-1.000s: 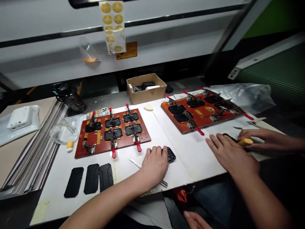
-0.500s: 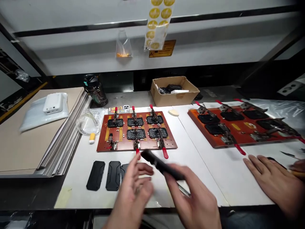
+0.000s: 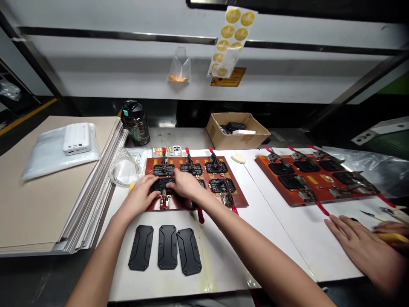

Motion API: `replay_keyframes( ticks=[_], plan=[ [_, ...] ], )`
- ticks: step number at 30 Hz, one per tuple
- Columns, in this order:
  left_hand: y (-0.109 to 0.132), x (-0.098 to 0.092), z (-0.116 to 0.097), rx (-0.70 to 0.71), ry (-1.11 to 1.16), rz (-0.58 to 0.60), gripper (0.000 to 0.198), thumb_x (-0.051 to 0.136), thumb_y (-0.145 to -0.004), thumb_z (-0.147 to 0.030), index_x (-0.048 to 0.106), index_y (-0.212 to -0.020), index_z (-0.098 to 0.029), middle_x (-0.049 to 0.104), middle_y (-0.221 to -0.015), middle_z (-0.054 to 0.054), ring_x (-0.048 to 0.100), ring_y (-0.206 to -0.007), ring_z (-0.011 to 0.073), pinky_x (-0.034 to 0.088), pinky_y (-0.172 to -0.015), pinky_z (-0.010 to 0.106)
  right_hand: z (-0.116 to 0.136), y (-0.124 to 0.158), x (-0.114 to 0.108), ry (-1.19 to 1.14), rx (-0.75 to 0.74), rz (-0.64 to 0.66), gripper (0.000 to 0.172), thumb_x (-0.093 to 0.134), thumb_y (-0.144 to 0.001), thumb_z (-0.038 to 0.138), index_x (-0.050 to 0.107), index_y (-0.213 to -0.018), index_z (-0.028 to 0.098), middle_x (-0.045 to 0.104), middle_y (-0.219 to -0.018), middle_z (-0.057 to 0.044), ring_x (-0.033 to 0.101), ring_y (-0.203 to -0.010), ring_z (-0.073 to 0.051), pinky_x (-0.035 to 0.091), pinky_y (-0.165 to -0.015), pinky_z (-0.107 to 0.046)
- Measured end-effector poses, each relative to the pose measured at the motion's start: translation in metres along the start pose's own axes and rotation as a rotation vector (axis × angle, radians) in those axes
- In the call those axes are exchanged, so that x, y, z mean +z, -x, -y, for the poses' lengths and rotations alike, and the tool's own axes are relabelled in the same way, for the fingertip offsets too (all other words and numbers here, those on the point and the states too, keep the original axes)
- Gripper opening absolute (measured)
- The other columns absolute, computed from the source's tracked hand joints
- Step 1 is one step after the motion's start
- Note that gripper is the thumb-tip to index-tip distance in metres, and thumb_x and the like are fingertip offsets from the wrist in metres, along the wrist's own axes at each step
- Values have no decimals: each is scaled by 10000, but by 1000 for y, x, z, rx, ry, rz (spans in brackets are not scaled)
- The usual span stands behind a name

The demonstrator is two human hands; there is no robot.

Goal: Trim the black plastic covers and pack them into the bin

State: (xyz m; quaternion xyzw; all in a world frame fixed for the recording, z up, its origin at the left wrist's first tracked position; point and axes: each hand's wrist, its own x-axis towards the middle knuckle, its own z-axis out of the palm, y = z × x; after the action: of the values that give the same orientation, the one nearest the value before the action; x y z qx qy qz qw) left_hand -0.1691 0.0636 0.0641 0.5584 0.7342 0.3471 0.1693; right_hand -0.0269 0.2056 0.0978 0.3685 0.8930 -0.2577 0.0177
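A black plastic casing (image 3: 161,184) lies in the front-left place of a red-brown fixture board (image 3: 241,200), ribbed side up. My left hand (image 3: 142,194) grips its left end, thumb at the near edge. From the right, my right hand (image 3: 185,184) holds its other end with fingers bent down onto it. Just in front of the casing stands a toggle clamp (image 3: 164,200), raised off it. Similar black casings sit under red-handled clamps on the same board. Nearer to me, three black casings (image 3: 168,247) lie smooth side up on the white table.
A second clamp board (image 3: 287,198) stands right, with a co-worker's hands (image 3: 361,243) and pliers (image 3: 390,213) near it. Behind are a cardboard box (image 3: 238,138) and a dark bottle (image 3: 136,123). Stacked cardboard sheets (image 3: 38,204) carry a white power bank (image 3: 77,137).
My right hand has carried the black casing forward and left, from above the table's front into the board's front-left place. My left hand has moved forward to its left end. The view has shifted.
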Motion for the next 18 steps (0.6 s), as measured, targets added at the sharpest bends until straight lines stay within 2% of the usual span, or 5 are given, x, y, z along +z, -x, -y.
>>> replay_keyframes(
  ticks=[3,5,11,14,18],
  plan=[
    [-2,10,12,36,-24,47,412,635,-869,-212,610,-1280,-230,612,-1302,81,537,-1251,281,412,-1109,478,4,4,-6,113,68,18,533,743,-848,358,549,-1258,79,721,-1074,-234,682,-1025,-371,488,-847,-409],
    [0,13,17,46,-27,47,402,637,-876,-219,597,-1276,-233,596,-1302,83,530,-1242,282,420,-1094,481,7,16,-13,144,98,27,422,619,-941,422,596,-1188,80,720,-1050,-240,686,-1005,-369,486,-833,-413],
    [-2,15,24,66,-17,52,390,641,-883,-215,590,-1267,-256,579,-1319,59,526,-1237,262,425,-1088,443,12,67,-8,-251,16,416,812,104,-1016,688,653,-685,190,617,-578,-19,625,-608,-150,453,-658,-244],
    [-1,16,25,52,-27,44,370,635,-891,-225,593,-1258,-252,582,-1315,57,522,-1240,260,422,-1093,434,10,77,11,-424,50,480,728,195,-1009,700,615,-720,181,589,-607,5,558,-578,-123,406,-598,-226],
    [0,16,24,42,-39,49,372,627,-898,-232,586,-1268,-246,585,-1327,52,519,-1250,256,420,-1102,426,9,82,28,-135,48,418,567,387,-1006,598,683,-779,172,709,-775,-70,649,-727,-197,408,-642,-265]
  ],
)
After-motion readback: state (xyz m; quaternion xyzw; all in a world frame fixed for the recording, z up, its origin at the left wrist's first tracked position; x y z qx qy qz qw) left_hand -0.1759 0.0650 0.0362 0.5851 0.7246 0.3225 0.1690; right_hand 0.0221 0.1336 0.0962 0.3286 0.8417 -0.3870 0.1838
